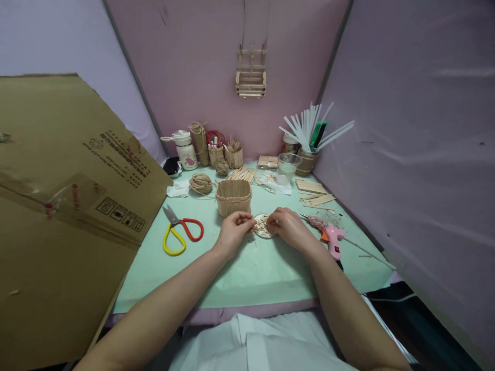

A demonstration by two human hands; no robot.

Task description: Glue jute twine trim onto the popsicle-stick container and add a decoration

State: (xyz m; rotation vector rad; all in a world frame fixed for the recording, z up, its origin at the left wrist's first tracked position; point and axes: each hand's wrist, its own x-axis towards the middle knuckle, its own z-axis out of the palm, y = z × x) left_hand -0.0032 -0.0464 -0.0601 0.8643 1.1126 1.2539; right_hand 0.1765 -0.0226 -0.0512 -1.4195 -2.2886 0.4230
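Note:
A small round white dish [264,237] with little pale wooden pieces [263,223] lies on the table between my hands. My left hand [235,231] pinches at the dish's left rim; whether it grips the rim or a small piece is unclear. From the right, my right hand [291,228] reaches over the dish with curled fingertips among the pieces, and what they hold is hidden. Just behind my left hand stands a basket made of wooden sticks [233,200] with a twisted cord around its top. Scissors [175,220] with one yellow and one red handle lie to the left.
A pink glue gun [333,237] lies at the right, near loose craft sticks [311,186]. Twine [200,183], a bottle [186,152], and a pot of white glue sticks [307,164] line the back. A large cardboard box [69,221] blocks the left side.

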